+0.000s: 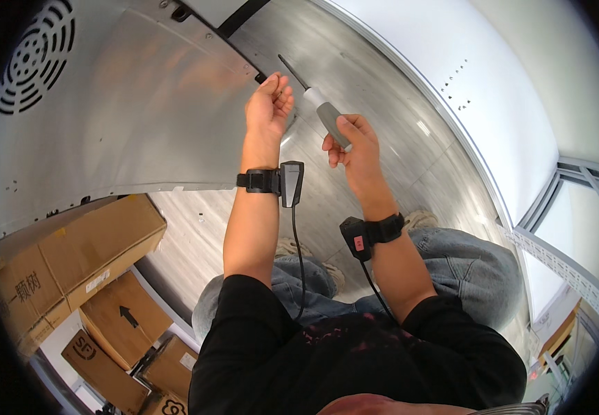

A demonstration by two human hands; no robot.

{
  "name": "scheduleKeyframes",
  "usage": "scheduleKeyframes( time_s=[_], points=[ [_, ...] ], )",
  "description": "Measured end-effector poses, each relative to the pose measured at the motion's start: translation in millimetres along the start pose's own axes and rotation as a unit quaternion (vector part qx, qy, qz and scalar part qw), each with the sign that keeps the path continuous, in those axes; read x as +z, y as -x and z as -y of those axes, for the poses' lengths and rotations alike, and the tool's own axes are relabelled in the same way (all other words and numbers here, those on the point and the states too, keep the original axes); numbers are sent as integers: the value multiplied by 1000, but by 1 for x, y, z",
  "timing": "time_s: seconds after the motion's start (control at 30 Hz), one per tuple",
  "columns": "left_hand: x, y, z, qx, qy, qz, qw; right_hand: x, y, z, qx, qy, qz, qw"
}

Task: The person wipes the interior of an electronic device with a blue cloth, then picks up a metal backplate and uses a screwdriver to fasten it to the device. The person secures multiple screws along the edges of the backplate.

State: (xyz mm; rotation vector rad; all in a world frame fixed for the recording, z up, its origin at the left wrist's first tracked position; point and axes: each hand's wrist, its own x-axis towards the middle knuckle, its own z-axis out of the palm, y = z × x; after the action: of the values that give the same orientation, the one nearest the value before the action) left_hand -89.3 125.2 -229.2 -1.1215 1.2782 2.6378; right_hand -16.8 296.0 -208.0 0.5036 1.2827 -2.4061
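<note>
A screwdriver (pixel 328 119) with a grey and white handle rests in my right hand (pixel 356 142), its fingers wrapped round the handle end. Its dark shaft slants up and to the left, and the tip touches nothing that I can see. My left hand (pixel 270 102) is closed in a pinch beside the edge of a large metal panel (pixel 168 104). Whatever its fingertips hold, if anything, is too small to make out. Just by the thumb, a small black part (pixel 260 78) sits at the panel's edge.
Cardboard boxes (pixel 92 256) are stacked at the lower left, close to the panel. A white cabinet wall (pixel 451 90) curves along the right, with a metal frame (pixel 562 263) below it. My knees (pixel 465 259) are bent over the grey wood-look floor (pixel 410 131).
</note>
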Motion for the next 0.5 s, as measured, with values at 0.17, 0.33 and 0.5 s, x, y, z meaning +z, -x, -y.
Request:
scheduleKeyframes(
  time_s=[0.17,0.33,0.5],
  points=[
    [38,-9,35,-45,-54,55,996,-31,-1,10,-32,-3,-38,999],
    [105,-9,94,-83,-154,176,969,-94,11,19,-93,-49,-135,985],
    [183,-1,169,-10,-326,306,894,-158,31,18,-158,-98,-282,941]
  ],
)
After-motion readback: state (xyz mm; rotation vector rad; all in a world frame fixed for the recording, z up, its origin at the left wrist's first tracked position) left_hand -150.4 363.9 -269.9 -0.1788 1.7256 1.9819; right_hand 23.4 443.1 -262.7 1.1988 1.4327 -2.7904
